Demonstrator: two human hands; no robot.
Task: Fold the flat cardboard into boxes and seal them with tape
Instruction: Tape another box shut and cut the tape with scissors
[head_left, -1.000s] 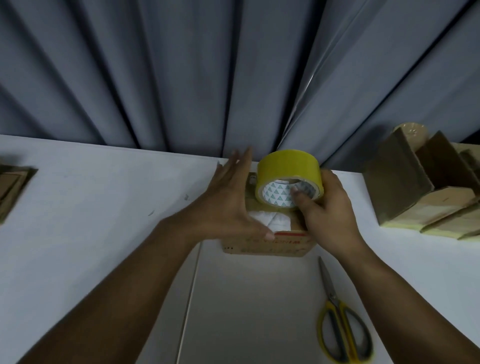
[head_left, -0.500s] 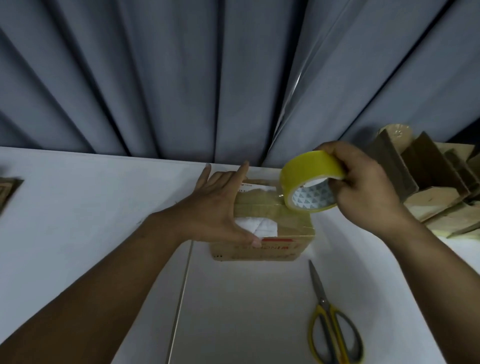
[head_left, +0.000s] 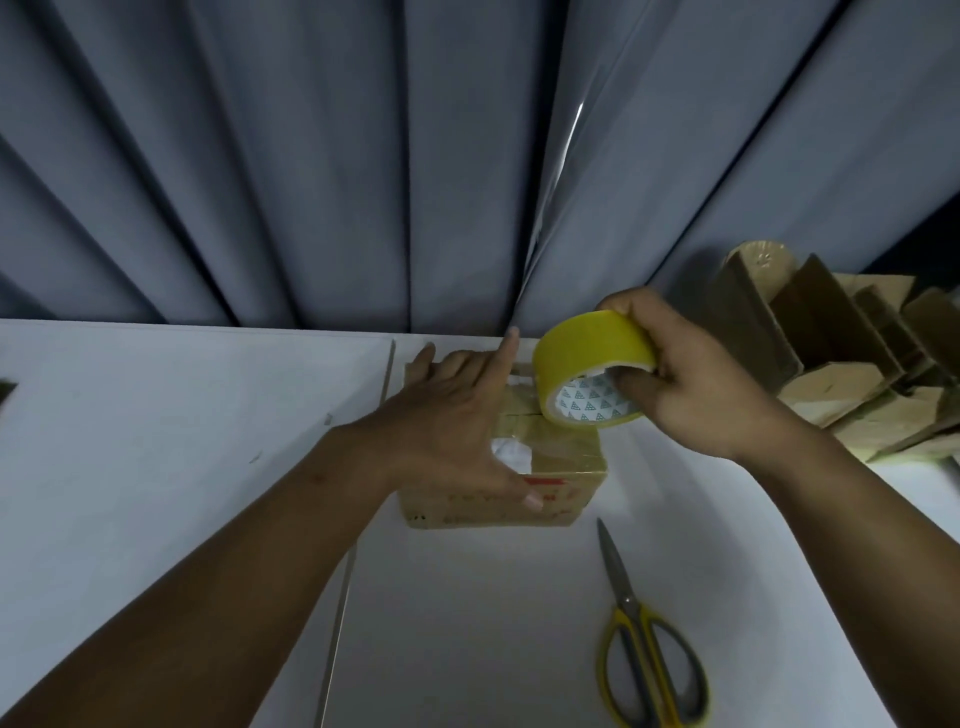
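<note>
Grey curtain (head_left: 311, 156) behind, white table (head_left: 156, 467) below — cardboard box (head_left: 566, 493) mid-table under left hand (head_left: 457, 415), fingers straight, spread, pressing flaps down. Right hand (head_left: 696, 384) curled round tape roll (head_left: 592, 348), just above box. Pull strip taut, lay along seam — press firmly.

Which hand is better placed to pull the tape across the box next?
Probably the right hand: it grips the yellow tape roll just above the box, while the left hand lies flat on the box top, apparently steadying it.
</note>
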